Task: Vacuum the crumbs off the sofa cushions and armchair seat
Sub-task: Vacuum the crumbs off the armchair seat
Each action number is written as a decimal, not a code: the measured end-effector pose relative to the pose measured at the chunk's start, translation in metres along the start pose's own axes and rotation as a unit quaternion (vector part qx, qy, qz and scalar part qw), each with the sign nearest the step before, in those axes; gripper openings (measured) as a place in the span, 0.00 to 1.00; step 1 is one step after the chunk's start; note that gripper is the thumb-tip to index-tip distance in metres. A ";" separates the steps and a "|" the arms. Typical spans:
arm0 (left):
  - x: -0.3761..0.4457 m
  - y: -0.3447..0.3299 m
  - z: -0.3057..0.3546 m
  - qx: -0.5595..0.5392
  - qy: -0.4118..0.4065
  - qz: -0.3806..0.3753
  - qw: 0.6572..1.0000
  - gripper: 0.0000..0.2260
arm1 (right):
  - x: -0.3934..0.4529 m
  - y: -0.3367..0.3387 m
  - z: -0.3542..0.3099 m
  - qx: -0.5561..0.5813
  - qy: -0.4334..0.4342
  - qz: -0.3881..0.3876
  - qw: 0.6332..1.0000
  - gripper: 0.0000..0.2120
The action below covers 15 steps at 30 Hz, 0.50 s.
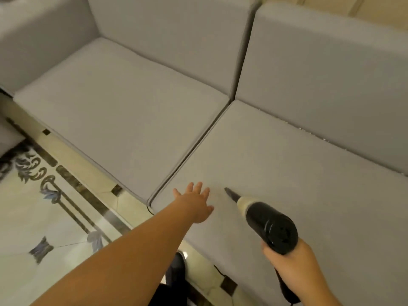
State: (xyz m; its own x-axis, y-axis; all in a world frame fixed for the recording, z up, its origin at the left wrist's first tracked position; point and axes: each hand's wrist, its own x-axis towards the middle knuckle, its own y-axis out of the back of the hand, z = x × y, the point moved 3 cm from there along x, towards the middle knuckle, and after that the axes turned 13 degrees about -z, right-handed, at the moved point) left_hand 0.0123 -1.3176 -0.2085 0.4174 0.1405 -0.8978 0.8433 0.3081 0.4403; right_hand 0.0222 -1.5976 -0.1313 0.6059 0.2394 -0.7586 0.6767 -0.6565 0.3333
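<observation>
R hand (291,263) grips vacuum (265,219); L hand (194,204) flat on cushion (287,173).

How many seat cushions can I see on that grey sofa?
2. The left seat cushion lies in the sofa's corner; the right seat cushion lies under the open left hand and the vacuum's nozzle. More may lie beyond the picture's right edge.
</observation>
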 end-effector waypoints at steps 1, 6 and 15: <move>-0.014 0.005 -0.005 -0.008 -0.003 -0.001 1.000 0.33 | -0.009 -0.001 -0.009 0.011 -0.002 0.006 1.000 0.05; -0.099 0.064 -0.036 -0.042 0.001 0.014 0.999 0.33 | -0.057 -0.001 -0.106 0.006 0.032 -0.015 0.999 0.06; -0.284 0.182 -0.207 -0.087 0.027 0.010 0.996 0.28 | -0.137 -0.047 -0.373 -0.194 0.114 -0.098 0.969 0.08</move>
State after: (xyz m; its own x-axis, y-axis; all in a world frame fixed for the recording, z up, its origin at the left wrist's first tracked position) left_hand -0.0224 -1.1067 0.1248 0.4099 0.1976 -0.8905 0.7623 0.4618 0.4534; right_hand 0.0636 -1.3328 0.1660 0.4962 0.5136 -0.7000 0.8680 -0.2751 0.4135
